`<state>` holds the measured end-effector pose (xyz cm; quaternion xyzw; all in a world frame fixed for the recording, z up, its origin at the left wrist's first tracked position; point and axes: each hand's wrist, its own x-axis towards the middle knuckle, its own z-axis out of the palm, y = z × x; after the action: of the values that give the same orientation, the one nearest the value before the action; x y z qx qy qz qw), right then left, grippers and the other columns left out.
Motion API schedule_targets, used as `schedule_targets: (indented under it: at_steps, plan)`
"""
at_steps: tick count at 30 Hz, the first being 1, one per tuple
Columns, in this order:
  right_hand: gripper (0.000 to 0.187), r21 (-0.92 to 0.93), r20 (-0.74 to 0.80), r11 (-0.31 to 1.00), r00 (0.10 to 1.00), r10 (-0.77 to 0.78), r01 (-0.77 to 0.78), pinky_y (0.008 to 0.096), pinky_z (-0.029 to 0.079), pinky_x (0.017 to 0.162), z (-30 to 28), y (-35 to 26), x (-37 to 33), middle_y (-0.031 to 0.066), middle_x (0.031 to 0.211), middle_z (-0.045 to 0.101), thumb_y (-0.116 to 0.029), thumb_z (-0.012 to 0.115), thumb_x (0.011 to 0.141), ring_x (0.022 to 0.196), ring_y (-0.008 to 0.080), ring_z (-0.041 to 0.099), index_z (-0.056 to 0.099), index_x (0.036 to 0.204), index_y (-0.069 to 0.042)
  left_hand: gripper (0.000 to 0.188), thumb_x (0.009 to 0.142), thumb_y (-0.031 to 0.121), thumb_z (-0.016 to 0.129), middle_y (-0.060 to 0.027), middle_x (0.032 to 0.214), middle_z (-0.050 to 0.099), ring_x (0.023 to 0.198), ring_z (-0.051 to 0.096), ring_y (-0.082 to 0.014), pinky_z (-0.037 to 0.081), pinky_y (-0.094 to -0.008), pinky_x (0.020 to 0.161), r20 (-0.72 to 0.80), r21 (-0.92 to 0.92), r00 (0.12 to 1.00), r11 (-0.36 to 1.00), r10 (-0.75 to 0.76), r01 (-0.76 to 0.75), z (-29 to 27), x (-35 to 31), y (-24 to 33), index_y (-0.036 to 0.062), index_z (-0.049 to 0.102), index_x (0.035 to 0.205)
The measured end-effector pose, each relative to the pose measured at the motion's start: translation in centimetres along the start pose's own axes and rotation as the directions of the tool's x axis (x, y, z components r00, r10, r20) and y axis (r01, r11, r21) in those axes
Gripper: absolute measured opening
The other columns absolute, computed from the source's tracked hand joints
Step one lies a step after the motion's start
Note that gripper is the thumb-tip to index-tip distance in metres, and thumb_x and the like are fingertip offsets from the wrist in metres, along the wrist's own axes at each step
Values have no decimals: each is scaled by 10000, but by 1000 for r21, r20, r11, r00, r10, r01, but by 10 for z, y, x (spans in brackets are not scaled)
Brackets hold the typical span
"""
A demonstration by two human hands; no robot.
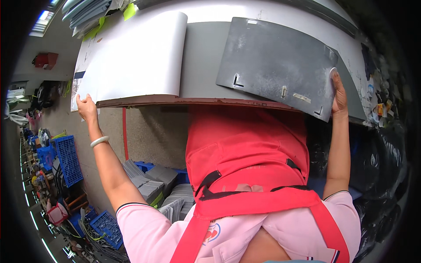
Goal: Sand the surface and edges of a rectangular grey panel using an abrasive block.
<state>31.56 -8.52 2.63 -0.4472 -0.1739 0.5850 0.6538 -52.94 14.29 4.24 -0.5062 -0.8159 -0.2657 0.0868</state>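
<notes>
The biggest thing is the workbench (355,74), and along it is spread a grey sheet (204,61). On the left part lies the white sheet (136,57), its right end curved over like a soft fold, so the grey is uncovered in the middle. On the right part lies the dark board (274,65), set at a slant, its near right corner reaching past the front edge of the bench. As I judge, the layers are spread out but not finished: the white sheet is not flat over the grey, and the board is not in line with it.

The right hand (340,98) is at the right edge of the board, with a small white piece (333,70) at its fingertip; whether it grips the board, I cannot tell. The left hand (87,108) is at the near left corner of the white sheet, two fingers spread; a pinch is not clear.
</notes>
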Motion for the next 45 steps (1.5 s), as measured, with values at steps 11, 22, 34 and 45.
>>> schedule_targets:
  at_steps: [11, 22, 34, 45]
  plan:
    - [227, -790, -48, 611, 989, -138, 47, 218, 435, 792, 52, -1, 53, -14, 909, 672, -291, 760, 920, 832, 69, 577, 723, 999, -81, 165, 896, 95, 748, -102, 937, 662, 866, 664, -235, 535, -323, 754, 265, -728, 310, 401, 913, -556, -49, -273, 305, -1, 707, 1023]
    - [286, -886, 14, 452, 979, -202, 106, 231, 430, 789, 40, 1, 53, -23, 890, 658, -322, 748, 916, 836, 75, 561, 721, 996, -49, 192, 810, 83, 755, -68, 959, 642, 928, 612, -274, 530, -389, 814, 239, -666, 224, 327, 945, -671, -30, -289, 303, 46, 694, 988]
    - [254, -887, 62, 434, 973, -224, 157, 205, 408, 742, 33, 6, 53, -66, 839, 610, -323, 730, 945, 788, 39, 520, 713, 956, -70, 133, 817, 125, 768, -58, 886, 636, 872, 611, -263, 522, -387, 766, 231, -664, 247, 338, 941, -668, -25, -288, 299, 52, 682, 887]
    - [270, -900, 56, 413, 977, -208, 140, 218, 405, 790, 22, 3, 61, -59, 865, 623, -341, 745, 930, 825, 48, 525, 732, 983, -76, 129, 818, 128, 768, -62, 870, 628, 837, 613, -261, 519, -386, 740, 190, -686, 258, 316, 947, -655, -25, -290, 301, 53, 678, 871]
